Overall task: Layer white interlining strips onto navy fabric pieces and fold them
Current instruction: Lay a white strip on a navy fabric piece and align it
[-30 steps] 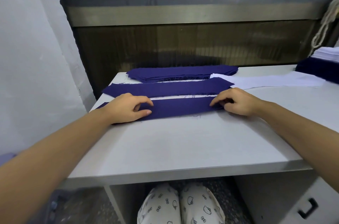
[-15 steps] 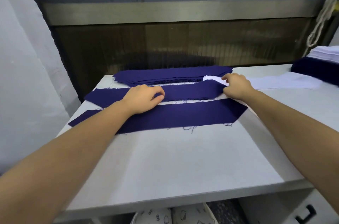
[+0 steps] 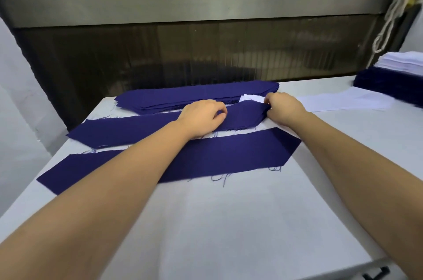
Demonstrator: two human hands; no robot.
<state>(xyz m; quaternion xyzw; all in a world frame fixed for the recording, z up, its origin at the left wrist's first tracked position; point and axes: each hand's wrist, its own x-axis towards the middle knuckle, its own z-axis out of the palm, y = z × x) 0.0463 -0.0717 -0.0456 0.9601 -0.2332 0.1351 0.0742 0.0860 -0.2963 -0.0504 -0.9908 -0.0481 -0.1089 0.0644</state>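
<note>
The middle navy piece [image 3: 128, 128] is pinched near its far edge by the left hand [image 3: 203, 117], whose thumb and curled fingertips meet on the cloth. Its right end is gripped by the right hand [image 3: 283, 108], fingers curled, and the end of a white interlining strip [image 3: 251, 97] is seen right at those fingertips. This piece is laid across the bench [image 3: 229, 222], slightly slanted. A second navy piece [image 3: 224, 156] is spread flat nearer the person, just apart from the first, and is crossed by the left forearm. A stack of navy pieces [image 3: 194, 96] is set behind the hands. Further white interlining [image 3: 343, 103] is spread to the right. A pile of navy and white cloth [image 3: 389, 82] is placed at the far right edge.
</note>
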